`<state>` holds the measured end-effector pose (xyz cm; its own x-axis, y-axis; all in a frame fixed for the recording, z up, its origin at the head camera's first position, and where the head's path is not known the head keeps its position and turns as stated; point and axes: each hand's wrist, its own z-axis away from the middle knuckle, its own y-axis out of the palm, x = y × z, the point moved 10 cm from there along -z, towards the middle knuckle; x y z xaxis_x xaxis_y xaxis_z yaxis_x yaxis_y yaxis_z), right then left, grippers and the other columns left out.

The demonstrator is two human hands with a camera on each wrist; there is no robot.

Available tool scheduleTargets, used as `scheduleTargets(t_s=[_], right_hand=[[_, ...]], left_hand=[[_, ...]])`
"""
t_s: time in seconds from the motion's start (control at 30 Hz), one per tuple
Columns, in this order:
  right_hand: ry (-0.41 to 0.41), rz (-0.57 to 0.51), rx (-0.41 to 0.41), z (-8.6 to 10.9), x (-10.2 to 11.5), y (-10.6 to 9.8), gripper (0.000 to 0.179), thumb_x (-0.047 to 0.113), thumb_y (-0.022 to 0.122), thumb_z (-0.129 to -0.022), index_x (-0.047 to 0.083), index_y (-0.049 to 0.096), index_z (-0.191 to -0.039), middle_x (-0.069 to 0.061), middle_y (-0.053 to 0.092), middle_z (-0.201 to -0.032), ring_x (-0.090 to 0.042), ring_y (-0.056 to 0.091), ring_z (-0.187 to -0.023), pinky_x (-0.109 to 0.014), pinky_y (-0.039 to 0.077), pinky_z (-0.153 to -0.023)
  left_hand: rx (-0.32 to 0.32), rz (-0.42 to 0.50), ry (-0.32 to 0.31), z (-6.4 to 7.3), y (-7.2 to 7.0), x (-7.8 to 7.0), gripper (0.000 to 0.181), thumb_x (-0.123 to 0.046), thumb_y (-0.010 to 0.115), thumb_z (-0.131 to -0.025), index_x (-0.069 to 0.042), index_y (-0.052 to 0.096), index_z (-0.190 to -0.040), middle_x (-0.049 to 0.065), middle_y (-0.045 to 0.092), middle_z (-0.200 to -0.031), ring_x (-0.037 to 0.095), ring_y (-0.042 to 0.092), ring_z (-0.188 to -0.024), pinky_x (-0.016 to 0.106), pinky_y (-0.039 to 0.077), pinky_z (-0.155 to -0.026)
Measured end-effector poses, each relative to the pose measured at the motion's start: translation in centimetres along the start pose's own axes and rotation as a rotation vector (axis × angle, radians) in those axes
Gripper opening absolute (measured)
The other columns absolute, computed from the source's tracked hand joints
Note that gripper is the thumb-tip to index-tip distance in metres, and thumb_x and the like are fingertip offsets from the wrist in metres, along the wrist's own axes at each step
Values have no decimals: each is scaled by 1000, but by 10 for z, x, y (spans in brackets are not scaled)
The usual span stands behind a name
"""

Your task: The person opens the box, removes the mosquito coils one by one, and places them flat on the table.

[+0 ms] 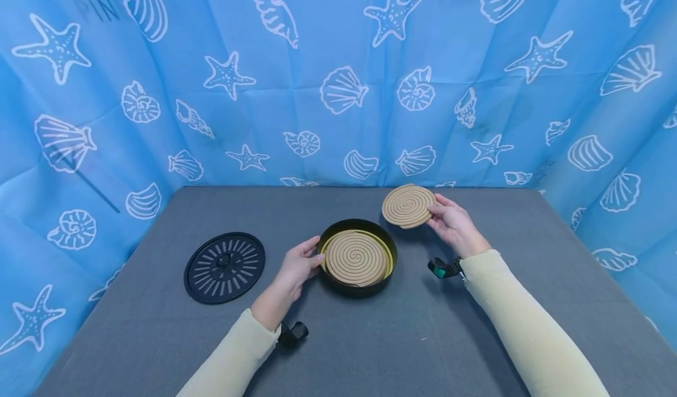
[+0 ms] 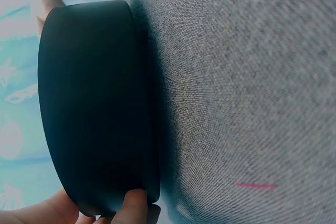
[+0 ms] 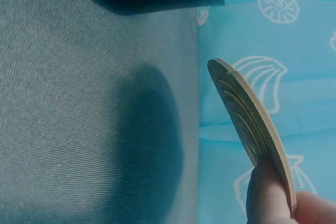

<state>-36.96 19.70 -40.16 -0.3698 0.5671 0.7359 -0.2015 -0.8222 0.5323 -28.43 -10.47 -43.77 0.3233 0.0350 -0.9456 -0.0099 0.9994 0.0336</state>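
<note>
1. Spiral coils [image 1: 357,258]: tan, placed at the centre inside the tin [image 1: 351,290] and, farther right, in the right hand [image 1: 453,228].
2. At far left, flat on the table [image 1: 359,350]: round black lid [image 1: 224,268], slotted in a radiating pattern, well apart from the tin.
3. Next along: left hand [image 1: 296,266], gripping the tin's near-left side, thumb at the rim; cream sleeve [image 1: 233,353] behind, black wrist mount [image 1: 292,333] hanging beneath.
4. At centre: the tin again, dark and round, upright on the table, uncovered; inside, one coil lying level, with a yellow band [image 1: 390,260] showing around part of the edge.
5. To the right and beyond, near the table's far edge: second coil [image 1: 405,206], raised off the table and tilted, pinched at the right-hand edge between thumb and fingers of the right hand; rounded shadow [image 3: 149,140] cast on the table.
6. Across the back: blue curtain [image 1: 312,115], printed with white shells and starfish.
</note>
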Motion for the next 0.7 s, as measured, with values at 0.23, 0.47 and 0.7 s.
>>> scheduleTargets(t_s=[0.23, 0.47, 0.7], right_hand=[[53, -61, -7, -10, -8, -4, 66, -6, 29, -102, 24, 6, -157, 2, 8, -162, -13, 21, -143, -26, 26, -108], [70, -55, -35, -18, -15, -11, 65, -6, 28, -102, 23, 5, -157, 1, 6, -162, -13, 19, -143, -26, 25, -109], [72, 1, -42, -25, -17, -13, 65, -5, 27, -103, 22, 1, -157, -1, 2, -162, -14, 15, -144, -27, 22, -112]], left_hand=[[5, -1, 1, 1, 0, 0, 48, 0, 51, -99, -7, 43, -146, 14, 37, -152, 31, 44, -133, 47, 41, -103], [10, -5, 8, -1, 0, 1, 48, 0, 51, -99, -7, 42, -147, 15, 37, -152, 31, 42, -133, 47, 40, -104], [2, -4, 3, 0, 0, 0, 49, 0, 51, -99, -7, 42, -147, 14, 37, -152, 31, 43, -133, 47, 40, -104]])
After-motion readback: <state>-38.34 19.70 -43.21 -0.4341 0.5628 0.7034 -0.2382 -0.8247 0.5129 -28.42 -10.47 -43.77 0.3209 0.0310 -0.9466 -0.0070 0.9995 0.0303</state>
